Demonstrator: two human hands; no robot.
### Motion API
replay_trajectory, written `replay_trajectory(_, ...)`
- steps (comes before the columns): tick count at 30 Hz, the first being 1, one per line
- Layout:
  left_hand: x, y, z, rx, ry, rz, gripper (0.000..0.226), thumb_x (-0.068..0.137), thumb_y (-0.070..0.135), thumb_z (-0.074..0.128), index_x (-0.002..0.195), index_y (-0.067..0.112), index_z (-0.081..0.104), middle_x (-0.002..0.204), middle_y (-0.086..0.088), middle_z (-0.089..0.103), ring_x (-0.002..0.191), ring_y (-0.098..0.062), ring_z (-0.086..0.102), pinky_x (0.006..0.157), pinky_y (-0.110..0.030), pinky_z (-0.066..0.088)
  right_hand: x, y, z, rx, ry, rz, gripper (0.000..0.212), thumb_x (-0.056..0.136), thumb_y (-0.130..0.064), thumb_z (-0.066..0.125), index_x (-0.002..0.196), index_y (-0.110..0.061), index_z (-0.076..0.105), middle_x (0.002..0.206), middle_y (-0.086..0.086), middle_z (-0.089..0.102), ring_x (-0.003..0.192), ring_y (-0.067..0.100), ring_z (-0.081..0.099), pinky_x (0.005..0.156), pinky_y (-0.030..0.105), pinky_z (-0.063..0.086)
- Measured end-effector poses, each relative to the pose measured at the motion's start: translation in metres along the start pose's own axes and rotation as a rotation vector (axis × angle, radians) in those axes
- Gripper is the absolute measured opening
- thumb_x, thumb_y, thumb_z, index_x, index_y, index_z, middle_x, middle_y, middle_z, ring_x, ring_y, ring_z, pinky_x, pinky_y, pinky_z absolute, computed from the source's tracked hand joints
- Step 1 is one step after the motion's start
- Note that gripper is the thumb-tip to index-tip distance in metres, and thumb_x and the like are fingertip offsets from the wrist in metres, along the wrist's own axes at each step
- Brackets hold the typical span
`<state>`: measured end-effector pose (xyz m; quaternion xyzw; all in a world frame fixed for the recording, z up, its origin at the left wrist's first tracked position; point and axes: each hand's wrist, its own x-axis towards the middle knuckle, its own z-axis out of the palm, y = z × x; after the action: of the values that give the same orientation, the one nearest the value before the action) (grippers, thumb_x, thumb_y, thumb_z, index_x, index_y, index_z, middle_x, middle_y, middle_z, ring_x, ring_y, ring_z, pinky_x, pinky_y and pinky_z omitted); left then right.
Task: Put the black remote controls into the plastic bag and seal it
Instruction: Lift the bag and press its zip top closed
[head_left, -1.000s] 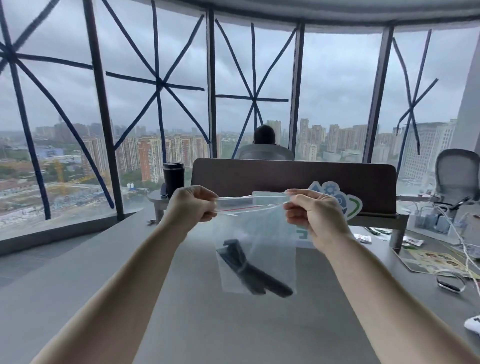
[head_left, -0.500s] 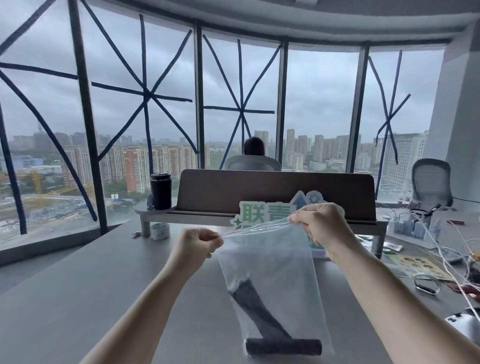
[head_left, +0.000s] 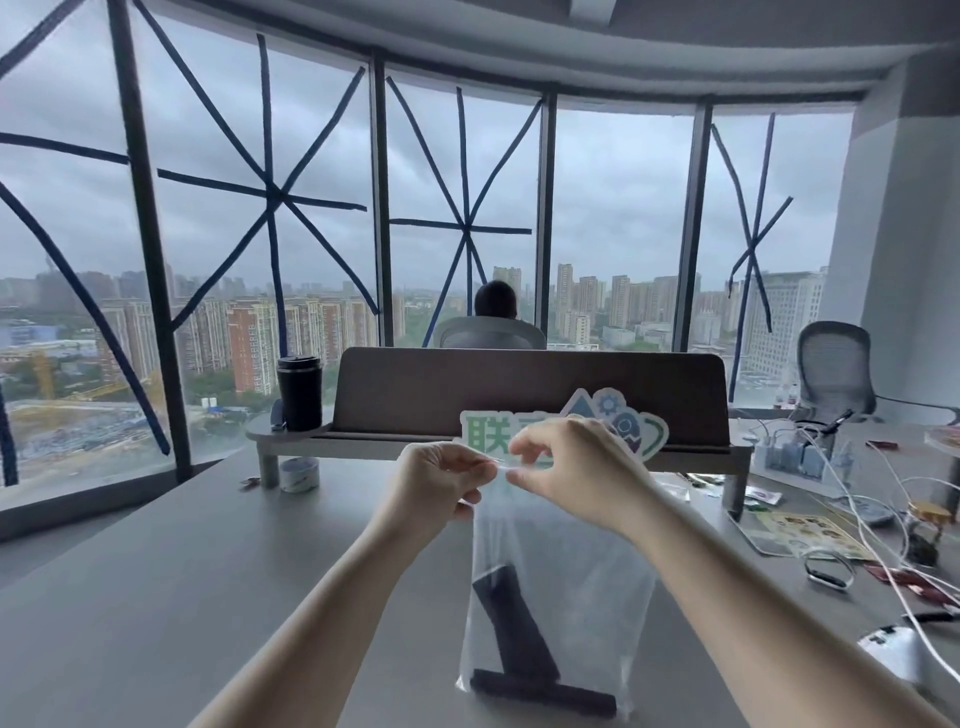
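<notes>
A clear plastic bag hangs upright over the grey table, its bottom resting near the front edge. Inside it are two black remote controls: one leans upright, the other lies flat along the bag's bottom. My left hand pinches the bag's top strip at its left end. My right hand pinches the same strip right beside it, fingertips almost touching the left hand's. The bag's mouth is bunched between the two hands.
A dark monitor riser with a green-lettered sign stands behind the hands. A black cup and a tape roll are at back left. Cables, papers and a wristband clutter the right side. A person sits beyond the riser.
My hands have come close together along the bag's top strip, having been spread to its two ends a second ago. The bag has dropped lower and the remotes have settled at its bottom.
</notes>
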<state>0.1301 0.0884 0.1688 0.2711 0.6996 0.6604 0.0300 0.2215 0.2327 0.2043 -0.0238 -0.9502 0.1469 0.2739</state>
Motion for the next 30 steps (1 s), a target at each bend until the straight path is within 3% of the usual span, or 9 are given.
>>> replay_trajectory(4, -0.002, 0.0, 0.001, -0.009, 0.006, 0.001, 0.0, 0.076, 0.009, 0.073, 0.076, 0.009, 0.073, 0.065, -0.006, 0.064, 0.051, -0.011, 0.057, 0.051, -0.024, 0.054, 0.006, 0.003, 0.001, 0.027, 0.004, 0.044, 0.009, 0.082, -0.033, 0.071, 0.08, -0.025, 0.076, 0.084, -0.008, 0.075, 0.084, 0.013, 0.066, 0.08, 0.036, 0.055)
replay_trajectory(16, -0.004, 0.005, 0.007, 0.077, 0.046, 0.045, 0.004, 0.076, 0.013, 0.072, 0.073, 0.01, 0.072, 0.066, -0.005, 0.064, 0.044, -0.006, 0.05, 0.043, -0.021, 0.046, 0.013, -0.001, 0.0, 0.095, -0.059, 0.037, 0.007, 0.081, -0.029, 0.073, 0.076, -0.025, 0.077, 0.07, -0.012, 0.069, 0.076, 0.012, 0.066, 0.077, 0.039, 0.057)
replay_trajectory(26, -0.002, 0.001, 0.005, 0.096, 0.101, 0.096, 0.014, 0.076, 0.008, 0.069, 0.063, 0.011, 0.069, 0.06, -0.007, 0.058, 0.044, -0.011, 0.044, 0.038, -0.015, 0.036, 0.01, -0.008, 0.005, 0.041, -0.026, 0.018, 0.012, 0.084, -0.034, 0.07, 0.088, -0.029, 0.08, 0.086, -0.005, 0.077, 0.083, 0.017, 0.069, 0.077, 0.038, 0.057)
replay_trajectory(30, -0.001, 0.003, 0.007, 0.121, 0.105, 0.107, 0.017, 0.075, 0.009, 0.071, 0.06, 0.014, 0.068, 0.045, 0.005, 0.051, 0.035, -0.005, 0.04, 0.039, -0.015, 0.035, 0.012, -0.008, 0.006, 0.043, -0.02, 0.034, 0.01, 0.082, -0.03, 0.068, 0.082, -0.028, 0.078, 0.084, -0.006, 0.076, 0.082, 0.017, 0.069, 0.076, 0.04, 0.058)
